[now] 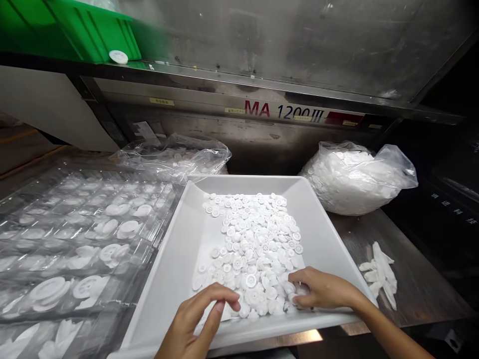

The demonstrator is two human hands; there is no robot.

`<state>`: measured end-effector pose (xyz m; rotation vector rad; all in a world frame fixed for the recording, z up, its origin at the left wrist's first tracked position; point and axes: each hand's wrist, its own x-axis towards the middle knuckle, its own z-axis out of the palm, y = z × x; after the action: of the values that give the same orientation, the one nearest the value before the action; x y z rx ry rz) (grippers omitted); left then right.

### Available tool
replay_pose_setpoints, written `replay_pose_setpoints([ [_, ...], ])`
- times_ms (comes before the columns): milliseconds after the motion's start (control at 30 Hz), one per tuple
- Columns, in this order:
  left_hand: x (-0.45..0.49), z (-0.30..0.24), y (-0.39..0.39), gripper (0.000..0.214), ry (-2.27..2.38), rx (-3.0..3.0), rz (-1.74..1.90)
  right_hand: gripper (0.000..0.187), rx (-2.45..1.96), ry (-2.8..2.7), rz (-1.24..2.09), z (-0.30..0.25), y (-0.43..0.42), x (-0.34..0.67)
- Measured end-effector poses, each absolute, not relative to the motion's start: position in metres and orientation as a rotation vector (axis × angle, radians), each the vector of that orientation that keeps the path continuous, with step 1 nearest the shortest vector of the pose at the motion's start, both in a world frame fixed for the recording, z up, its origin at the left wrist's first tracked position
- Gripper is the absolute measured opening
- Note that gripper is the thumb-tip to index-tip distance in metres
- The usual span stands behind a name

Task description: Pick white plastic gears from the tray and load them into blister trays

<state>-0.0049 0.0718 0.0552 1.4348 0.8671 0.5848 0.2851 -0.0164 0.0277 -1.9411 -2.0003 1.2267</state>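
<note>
A white tray [175,259] in front of me holds a heap of several small white plastic gear wheels [254,244]. My left hand [198,319] hovers over the tray's near edge with its fingertips pinched together at the lower edge of the heap; what it pinches is too small to name. At the heap's near right corner, my right hand [318,289] rests with fingers curled around a few of the white wheels.
Clear plastic blister trays [75,239] with larger white gears lie to the left. A clear bag [175,157] sits behind the tray, a full bag of white parts [355,179] at the right. White scraps [379,274] lie on the metal table. A green bin [90,30] stands above.
</note>
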Motion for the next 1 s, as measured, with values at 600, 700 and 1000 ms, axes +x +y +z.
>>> replay_pose_setpoints([
  [600,0.092,0.098,0.085,0.037,0.640,0.207,0.868,0.047,-1.365,-2.068,0.516,0.098,0.048,0.217],
  [700,0.095,0.103,0.093,0.041,0.562,0.184,0.864,0.044,-1.329,-1.972,0.473,0.100,0.051,0.231],
  [1000,0.093,0.086,0.093,0.048,0.566,0.208,0.795,0.028,-1.316,-1.820,0.523,0.083,0.053,0.243],
])
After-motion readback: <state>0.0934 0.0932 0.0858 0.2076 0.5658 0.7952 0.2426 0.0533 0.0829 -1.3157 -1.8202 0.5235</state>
